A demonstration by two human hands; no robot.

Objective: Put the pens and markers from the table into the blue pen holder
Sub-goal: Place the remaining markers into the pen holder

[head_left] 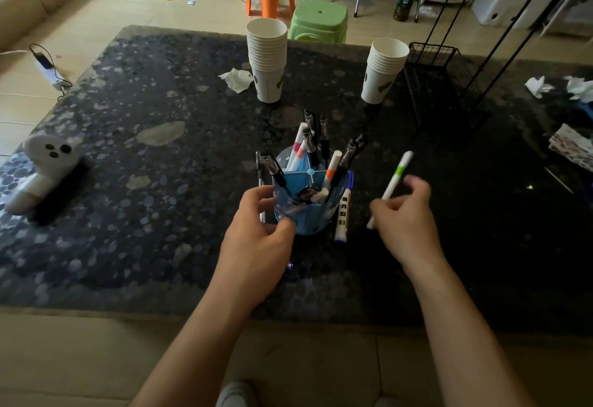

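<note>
While left hand (256, 230) clasps the blue pen holder (309, 201), right hand (406, 214) pinches a green-banded marker (396, 178); next, tip it into a compartment.

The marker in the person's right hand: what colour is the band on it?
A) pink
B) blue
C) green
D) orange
C: the white marker pinched in the right hand carries a green band partway along its barrel, and it is held up beside the blue pen holder, which the left hand steadies.
</note>
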